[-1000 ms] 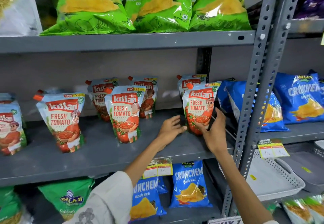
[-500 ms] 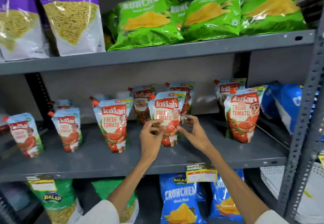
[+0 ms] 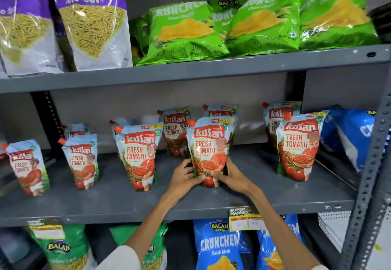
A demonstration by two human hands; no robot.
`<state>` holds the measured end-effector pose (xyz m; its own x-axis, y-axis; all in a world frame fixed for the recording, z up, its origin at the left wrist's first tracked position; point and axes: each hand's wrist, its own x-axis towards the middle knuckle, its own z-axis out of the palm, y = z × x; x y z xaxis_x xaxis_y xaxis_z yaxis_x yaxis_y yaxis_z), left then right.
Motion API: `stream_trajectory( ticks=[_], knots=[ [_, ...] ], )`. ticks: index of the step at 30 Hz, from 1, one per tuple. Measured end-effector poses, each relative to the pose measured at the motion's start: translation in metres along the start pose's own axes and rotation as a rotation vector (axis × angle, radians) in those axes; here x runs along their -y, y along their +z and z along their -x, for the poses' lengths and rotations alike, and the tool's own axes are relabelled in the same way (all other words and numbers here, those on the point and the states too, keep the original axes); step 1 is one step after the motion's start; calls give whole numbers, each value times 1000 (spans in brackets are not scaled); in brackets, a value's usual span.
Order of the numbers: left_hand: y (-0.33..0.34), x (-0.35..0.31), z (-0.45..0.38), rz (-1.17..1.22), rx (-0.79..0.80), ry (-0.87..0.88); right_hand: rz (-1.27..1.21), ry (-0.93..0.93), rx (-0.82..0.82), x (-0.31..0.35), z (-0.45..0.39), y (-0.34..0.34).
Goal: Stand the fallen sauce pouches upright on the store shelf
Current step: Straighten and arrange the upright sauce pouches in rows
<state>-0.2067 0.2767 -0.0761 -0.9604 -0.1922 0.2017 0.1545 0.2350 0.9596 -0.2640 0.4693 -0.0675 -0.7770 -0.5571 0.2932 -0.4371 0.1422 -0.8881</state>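
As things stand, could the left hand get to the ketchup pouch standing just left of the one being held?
Probably yes. The left hand is cupped on the held pouch, so it must let go first. The neighbouring pouch stands at the front of the shelf, with bare shelf between and nothing in front.

The grey metal shelf (image 3: 105, 197) carries upright ketchup pouches (image 3: 140, 155) in two loose rows.
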Motion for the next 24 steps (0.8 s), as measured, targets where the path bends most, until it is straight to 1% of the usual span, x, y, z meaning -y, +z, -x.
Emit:
stream_trajectory(
  ticks=[7, 15, 18, 19, 20, 22, 24],
  knots=[
    [40, -3, -2, 19, 17, 44, 17, 14, 40, -21, 12, -37],
    [66, -11, -17, -35, 10, 69, 43, -13, 2, -32, 5, -60],
    [66, -12, -18, -24, 9, 55, 61, 25, -17, -30, 8, -61],
    [66, -11, -18, -20, 11, 50, 77, 42, -53, -29, 10, -60],
    [65, -11, -16, -17, 16, 44, 113, 56, -126, -29, 12, -60],
    [62, -13, -8, -12, 22, 48, 204, 58, -353, -24, 20, -59],
    [51, -17, 5, -23, -3, 84, 211, -14, -550, -12, 31, -53]
  ],
)
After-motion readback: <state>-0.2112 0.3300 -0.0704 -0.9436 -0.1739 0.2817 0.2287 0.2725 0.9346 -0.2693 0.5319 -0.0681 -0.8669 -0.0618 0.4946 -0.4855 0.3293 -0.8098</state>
